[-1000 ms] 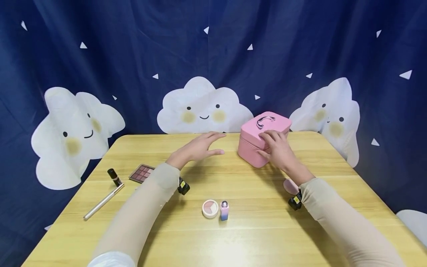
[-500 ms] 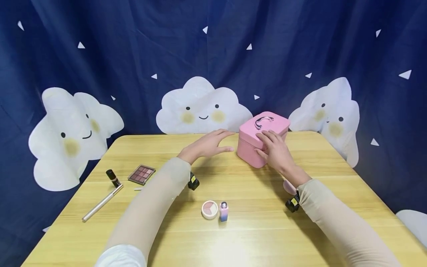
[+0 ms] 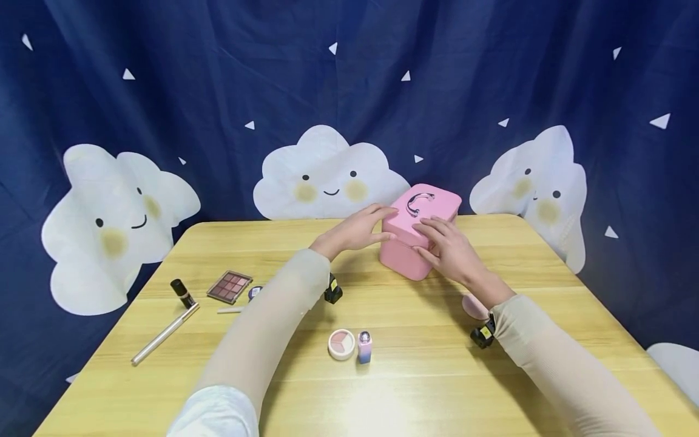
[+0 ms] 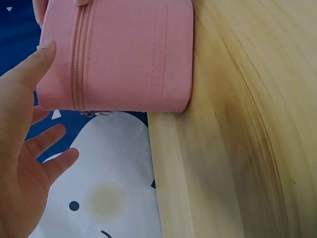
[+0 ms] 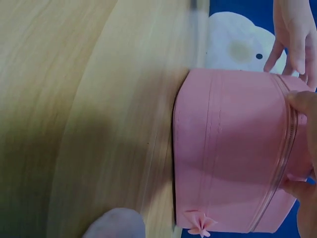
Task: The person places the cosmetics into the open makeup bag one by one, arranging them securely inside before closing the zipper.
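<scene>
Vanity case [image 3: 403, 256] in pink stands closed near the far edge of the table [image 3: 426, 355], its corner gripped by the right hand [image 3: 455, 252], the left hand [image 3: 356, 232] beside it with fingers relaxed, apparently a steadying step, a firm left hold probably needed next.

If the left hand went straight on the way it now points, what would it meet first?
The box, most likely at its lid. In the head view the left hand reaches the lid's edge; I can't tell whether they touch.
</scene>
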Action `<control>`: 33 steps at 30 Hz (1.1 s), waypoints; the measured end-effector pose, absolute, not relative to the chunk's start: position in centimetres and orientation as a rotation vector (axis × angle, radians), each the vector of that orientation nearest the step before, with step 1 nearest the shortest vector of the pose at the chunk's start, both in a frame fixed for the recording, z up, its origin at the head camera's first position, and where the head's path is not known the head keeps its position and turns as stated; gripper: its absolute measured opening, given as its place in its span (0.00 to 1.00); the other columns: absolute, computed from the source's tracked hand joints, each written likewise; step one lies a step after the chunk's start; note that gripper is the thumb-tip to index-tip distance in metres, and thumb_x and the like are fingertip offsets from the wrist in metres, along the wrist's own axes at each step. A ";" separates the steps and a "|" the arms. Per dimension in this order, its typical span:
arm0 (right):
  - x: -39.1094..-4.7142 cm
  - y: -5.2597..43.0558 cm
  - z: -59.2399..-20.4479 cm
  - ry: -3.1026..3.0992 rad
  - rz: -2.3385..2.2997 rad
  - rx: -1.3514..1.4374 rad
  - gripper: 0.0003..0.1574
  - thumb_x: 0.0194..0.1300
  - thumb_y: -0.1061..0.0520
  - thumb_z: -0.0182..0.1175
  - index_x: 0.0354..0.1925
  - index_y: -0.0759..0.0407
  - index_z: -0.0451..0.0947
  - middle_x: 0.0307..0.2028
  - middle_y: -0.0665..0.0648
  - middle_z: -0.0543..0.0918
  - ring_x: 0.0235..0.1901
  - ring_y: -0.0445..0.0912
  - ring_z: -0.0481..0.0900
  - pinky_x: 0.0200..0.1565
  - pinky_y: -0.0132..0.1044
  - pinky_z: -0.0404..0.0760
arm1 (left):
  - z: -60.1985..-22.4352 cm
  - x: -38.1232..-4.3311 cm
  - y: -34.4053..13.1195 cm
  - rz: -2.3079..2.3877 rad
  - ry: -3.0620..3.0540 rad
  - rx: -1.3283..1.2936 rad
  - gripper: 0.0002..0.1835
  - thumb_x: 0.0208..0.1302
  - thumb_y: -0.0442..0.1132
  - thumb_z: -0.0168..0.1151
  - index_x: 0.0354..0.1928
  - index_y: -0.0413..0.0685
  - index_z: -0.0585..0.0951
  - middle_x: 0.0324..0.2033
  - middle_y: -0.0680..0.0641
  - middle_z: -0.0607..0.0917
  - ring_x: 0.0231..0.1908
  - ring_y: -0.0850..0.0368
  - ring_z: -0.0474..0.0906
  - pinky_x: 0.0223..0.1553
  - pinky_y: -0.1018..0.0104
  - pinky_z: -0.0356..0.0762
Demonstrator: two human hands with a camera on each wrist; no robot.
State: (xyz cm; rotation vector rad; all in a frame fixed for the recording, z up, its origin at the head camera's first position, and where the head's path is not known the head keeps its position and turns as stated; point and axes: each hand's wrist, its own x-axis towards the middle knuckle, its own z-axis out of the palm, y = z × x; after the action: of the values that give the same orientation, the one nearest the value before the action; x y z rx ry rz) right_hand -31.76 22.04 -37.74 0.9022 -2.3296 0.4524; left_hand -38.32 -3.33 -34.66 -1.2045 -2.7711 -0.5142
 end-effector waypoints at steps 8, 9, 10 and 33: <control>-31.2 21.9 -37.3 -2.289 0.472 0.968 0.29 0.57 0.55 0.70 0.56 0.63 0.77 0.56 0.65 0.78 0.60 0.63 0.70 0.62 0.59 0.66 | -34.7 -38.4 -2.7 -0.441 -2.744 -1.255 0.34 0.68 0.59 0.56 0.72 0.57 0.66 0.73 0.49 0.61 0.73 0.53 0.52 0.72 0.60 0.46; -31.1 21.9 -37.2 -2.290 0.479 0.965 0.29 0.57 0.55 0.70 0.56 0.63 0.78 0.56 0.65 0.78 0.60 0.63 0.70 0.62 0.59 0.66 | -34.7 -38.4 -2.7 -0.443 -2.743 -1.262 0.34 0.68 0.58 0.57 0.72 0.56 0.66 0.73 0.49 0.61 0.73 0.54 0.52 0.72 0.60 0.46; -31.1 21.9 -37.1 -2.291 0.486 0.959 0.28 0.57 0.55 0.70 0.55 0.63 0.78 0.55 0.65 0.78 0.60 0.62 0.70 0.62 0.58 0.66 | -34.8 -38.4 -2.7 -0.443 -2.745 -1.267 0.33 0.68 0.57 0.58 0.72 0.57 0.66 0.72 0.49 0.61 0.73 0.54 0.52 0.72 0.61 0.46; -31.1 21.4 -37.6 -2.254 0.648 0.996 0.30 0.53 0.54 0.74 0.54 0.60 0.80 0.55 0.62 0.79 0.62 0.61 0.69 0.65 0.54 0.64 | -35.6 -36.1 -4.9 -0.343 -2.565 -1.310 0.30 0.66 0.52 0.64 0.68 0.53 0.72 0.67 0.48 0.70 0.69 0.48 0.59 0.72 0.59 0.50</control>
State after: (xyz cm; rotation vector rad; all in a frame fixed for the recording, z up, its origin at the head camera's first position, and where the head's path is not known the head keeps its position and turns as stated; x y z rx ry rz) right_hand -31.13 21.39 -37.59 0.9959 -2.2538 0.6484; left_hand -36.11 -4.85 -35.58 -1.3096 -2.5651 -0.3432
